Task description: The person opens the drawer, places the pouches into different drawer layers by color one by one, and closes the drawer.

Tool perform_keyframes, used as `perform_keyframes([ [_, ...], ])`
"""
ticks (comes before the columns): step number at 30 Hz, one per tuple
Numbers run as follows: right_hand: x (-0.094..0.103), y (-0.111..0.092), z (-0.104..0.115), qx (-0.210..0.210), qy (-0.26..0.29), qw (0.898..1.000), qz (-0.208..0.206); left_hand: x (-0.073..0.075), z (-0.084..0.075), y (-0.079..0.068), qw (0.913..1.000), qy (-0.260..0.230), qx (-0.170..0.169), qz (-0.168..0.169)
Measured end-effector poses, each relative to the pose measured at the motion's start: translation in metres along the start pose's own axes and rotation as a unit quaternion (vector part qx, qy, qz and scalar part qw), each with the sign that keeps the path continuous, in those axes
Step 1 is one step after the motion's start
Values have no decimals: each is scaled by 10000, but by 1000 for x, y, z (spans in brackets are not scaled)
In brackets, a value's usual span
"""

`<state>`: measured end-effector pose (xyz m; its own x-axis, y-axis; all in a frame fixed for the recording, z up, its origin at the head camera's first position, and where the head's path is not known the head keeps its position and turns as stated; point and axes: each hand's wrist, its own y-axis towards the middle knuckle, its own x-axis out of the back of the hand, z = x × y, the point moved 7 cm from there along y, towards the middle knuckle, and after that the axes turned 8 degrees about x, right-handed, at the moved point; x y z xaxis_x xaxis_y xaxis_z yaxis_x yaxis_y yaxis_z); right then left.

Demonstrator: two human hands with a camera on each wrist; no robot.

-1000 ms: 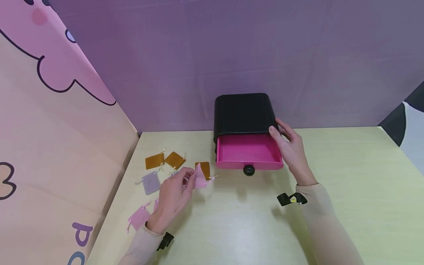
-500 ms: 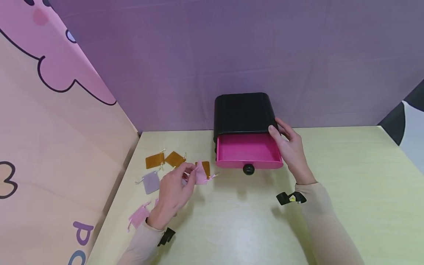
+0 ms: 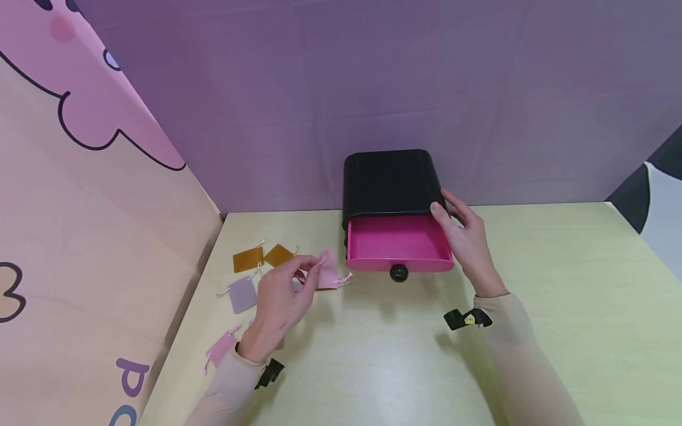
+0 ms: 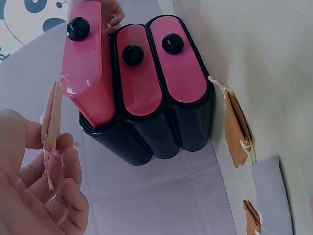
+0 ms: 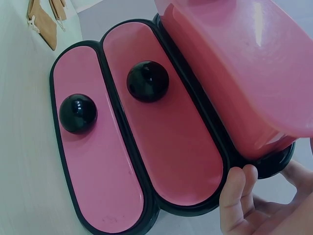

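Observation:
My left hand (image 3: 284, 296) pinches a pink drawstring pouch (image 3: 329, 271) between thumb and fingers, left of the drawer unit. The left wrist view shows the pouch (image 4: 51, 115) edge-on, its cord dangling. A black mini drawer unit (image 3: 393, 180) stands at the back of the table. Its top pink drawer (image 3: 396, 239) is pulled out, with nothing inside. My right hand (image 3: 469, 248) grips the unit's right side, thumb at the top front edge. Two lower drawers with round black knobs (image 5: 147, 81) are closed in the right wrist view.
Left on the table (image 3: 383, 367) lie brown pouches (image 3: 248, 259), a grey pouch (image 3: 243, 294) and a pink pouch (image 3: 222, 348) near the left hand's wrist. A purple backdrop (image 3: 341, 106) rises behind the drawer unit.
My left hand has shifted slightly right and away from me with the pink pouch, which now covers most of a brown pouch in the head view. My right hand stays put.

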<state>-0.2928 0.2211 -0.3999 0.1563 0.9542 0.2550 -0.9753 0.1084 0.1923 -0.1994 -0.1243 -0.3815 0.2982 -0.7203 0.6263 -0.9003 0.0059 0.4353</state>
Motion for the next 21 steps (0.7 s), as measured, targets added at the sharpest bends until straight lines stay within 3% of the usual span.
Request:
perform_keyframes([
  [8,0,0,-1,16,-35,10000,-21,0,-2,0,9994,-297,-175,-85],
  [21,0,0,-1,-5,3,10000,-38,-1,-10,9,9975,-691,-63,-156],
])
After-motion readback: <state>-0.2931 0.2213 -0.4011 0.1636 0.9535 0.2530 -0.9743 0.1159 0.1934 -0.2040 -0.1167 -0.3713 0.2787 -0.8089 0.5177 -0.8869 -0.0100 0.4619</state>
